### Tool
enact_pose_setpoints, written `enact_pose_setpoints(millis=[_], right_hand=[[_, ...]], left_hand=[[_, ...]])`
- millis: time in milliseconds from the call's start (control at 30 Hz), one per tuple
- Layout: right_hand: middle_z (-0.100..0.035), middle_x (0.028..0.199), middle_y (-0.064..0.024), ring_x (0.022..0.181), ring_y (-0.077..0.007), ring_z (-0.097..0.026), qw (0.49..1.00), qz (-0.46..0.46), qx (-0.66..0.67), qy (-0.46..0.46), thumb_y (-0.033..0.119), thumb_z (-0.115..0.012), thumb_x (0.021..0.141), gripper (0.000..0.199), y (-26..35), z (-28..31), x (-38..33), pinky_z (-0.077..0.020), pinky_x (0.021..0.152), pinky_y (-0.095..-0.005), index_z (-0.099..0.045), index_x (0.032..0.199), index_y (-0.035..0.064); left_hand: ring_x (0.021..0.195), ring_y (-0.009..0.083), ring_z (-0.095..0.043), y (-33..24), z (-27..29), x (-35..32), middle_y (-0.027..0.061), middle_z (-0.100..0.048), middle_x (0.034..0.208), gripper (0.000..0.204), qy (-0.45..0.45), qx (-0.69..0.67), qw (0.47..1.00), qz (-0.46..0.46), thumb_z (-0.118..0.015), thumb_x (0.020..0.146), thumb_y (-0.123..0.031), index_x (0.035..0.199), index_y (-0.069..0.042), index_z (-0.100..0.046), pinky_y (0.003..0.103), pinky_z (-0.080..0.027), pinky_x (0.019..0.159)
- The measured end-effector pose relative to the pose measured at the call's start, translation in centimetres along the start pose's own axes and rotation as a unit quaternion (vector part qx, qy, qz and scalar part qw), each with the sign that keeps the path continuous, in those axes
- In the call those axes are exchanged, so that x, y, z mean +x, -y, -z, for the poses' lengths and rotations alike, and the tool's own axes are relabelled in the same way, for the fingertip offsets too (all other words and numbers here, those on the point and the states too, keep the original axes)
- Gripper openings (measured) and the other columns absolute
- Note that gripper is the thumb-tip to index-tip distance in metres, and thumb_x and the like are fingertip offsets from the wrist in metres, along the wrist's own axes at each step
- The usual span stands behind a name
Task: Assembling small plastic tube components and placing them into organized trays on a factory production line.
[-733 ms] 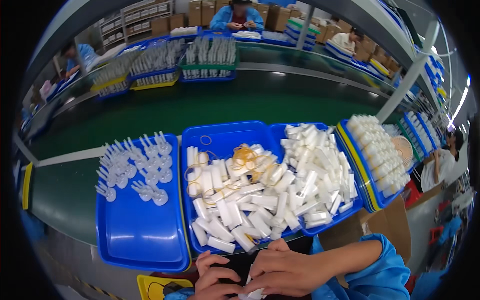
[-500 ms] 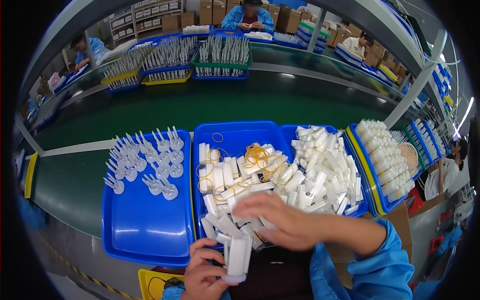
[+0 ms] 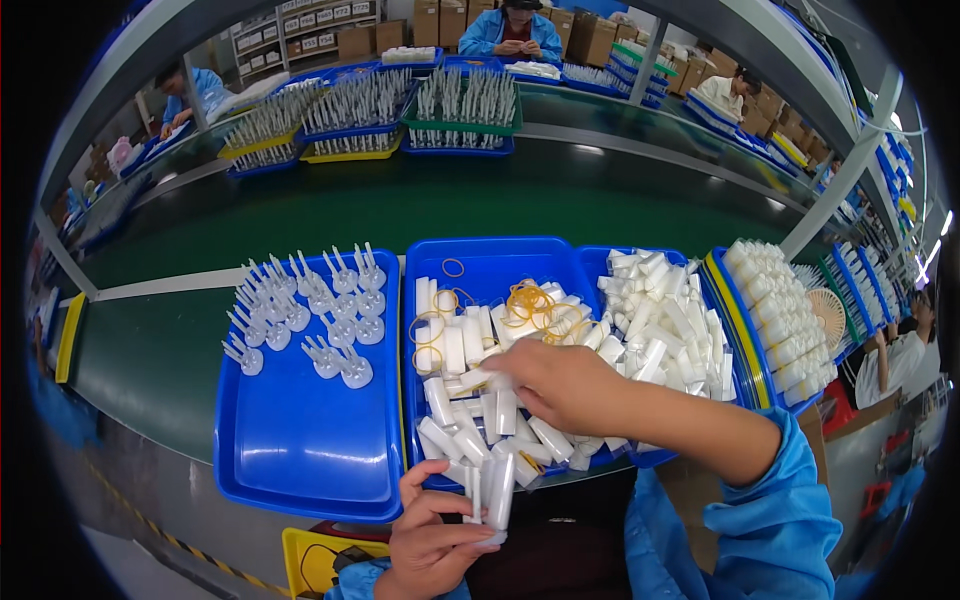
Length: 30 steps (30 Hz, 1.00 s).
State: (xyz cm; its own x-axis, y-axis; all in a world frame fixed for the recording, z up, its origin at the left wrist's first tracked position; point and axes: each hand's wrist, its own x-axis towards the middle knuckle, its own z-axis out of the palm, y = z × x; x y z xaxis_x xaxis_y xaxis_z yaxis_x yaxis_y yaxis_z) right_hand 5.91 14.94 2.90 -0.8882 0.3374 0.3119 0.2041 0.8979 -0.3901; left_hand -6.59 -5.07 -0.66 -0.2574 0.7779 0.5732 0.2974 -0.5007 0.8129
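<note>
Low in front, my left hand (image 3: 430,545) is closed around a whitish piece with a round base and upright white parts (image 3: 497,490), held nearly upright. My right hand (image 3: 560,385) reaches over the middle blue tray (image 3: 480,258). Its fingers are bent and drawn together, with their tips among white rectangular pieces in clear film (image 3: 440,400); what they pinch is hidden. Yellow rubber bands (image 3: 528,300) lie on the heap. In the left blue tray (image 3: 310,440), several translucent round-based pieces with upright prongs (image 3: 290,300) stand grouped toward the back.
A heap of white pieces (image 3: 655,320) fills the tray on the right. Beyond it are stacked trays of white parts (image 3: 775,320). Across the green conveyor (image 3: 400,200) stand racks of pronged pieces (image 3: 465,110). Metal posts (image 3: 850,170) frame the station. People work across the line.
My right hand has moved from just above my left hand forward onto the heap, its fingers bending down. My left hand still holds the piece, turned slightly. The whole view has shifted a little.
</note>
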Motion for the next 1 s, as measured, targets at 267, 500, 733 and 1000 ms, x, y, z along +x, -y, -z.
enact_pose_setpoints(millis=[267, 500, 733, 1000], right_hand=[[-0.052, 0.070, -0.0033, 0.064, -0.0102, -0.053, 0.983, -0.119, 0.143, -0.001, 0.002, -0.058, 0.078, 0.038, 2.5, 3.0, -3.0, -0.0432, 0.056, -0.0246, -0.046, 0.115, 0.0069], [-0.051, 0.090, -0.0034, 0.066, -0.0046, -0.047, 0.717, -0.274, 0.635, -0.084, 0.001, -0.057, 0.081, 0.043, 2.6, 2.3, -3.9, -0.0360, 0.052, -0.0171, -0.037, 0.118, 0.0080], [-0.050, 0.091, 0.0000, 0.068, -0.0036, -0.046, 0.650, -0.280, 0.705, -0.050, 0.006, -0.055, 0.084, 0.029, 3.1, 1.9, -4.4, -0.0340, 0.053, -0.0163, -0.045, 0.111, 0.0073], [-0.051, 0.097, -0.0006, 0.077, -0.0078, -0.053, 0.602, -0.268, 0.752, 0.013, 0.007, -0.056, 0.085, 0.053, 2.9, 2.3, -5.1, -0.0430, 0.064, -0.0218, -0.035, 0.134, 0.0057]], left_hand=[[0.098, 0.0246, -0.050, 0.2, -0.6, 1.0, 0.0038, -0.057, 0.095, 0.026, 0.090, -0.048, 0.993, -0.064, -0.076, 0.065, -0.006, 0.089, -0.010, -0.066, 0.042, -0.036, 0.090], [0.078, 0.0210, -0.054, 0.1, -2.3, 1.0, 0.0006, -0.057, 0.071, 0.015, 0.062, -0.052, 0.996, -0.046, -0.077, 0.060, -0.013, 0.072, -0.012, -0.067, 0.050, -0.034, 0.089], [0.092, 0.0240, -0.050, 0.2, -2.7, 1.1, -0.0054, -0.059, 0.080, 0.023, 0.090, -0.048, 0.994, -0.045, -0.078, 0.060, -0.015, 0.082, -0.019, -0.070, 0.046, -0.028, 0.092], [0.089, 0.0245, -0.050, 0.7, -3.0, 0.9, 0.0002, -0.058, 0.079, 0.014, 0.098, -0.036, 0.993, -0.054, -0.077, 0.062, -0.017, 0.072, -0.014, -0.067, 0.047, -0.032, 0.088]])
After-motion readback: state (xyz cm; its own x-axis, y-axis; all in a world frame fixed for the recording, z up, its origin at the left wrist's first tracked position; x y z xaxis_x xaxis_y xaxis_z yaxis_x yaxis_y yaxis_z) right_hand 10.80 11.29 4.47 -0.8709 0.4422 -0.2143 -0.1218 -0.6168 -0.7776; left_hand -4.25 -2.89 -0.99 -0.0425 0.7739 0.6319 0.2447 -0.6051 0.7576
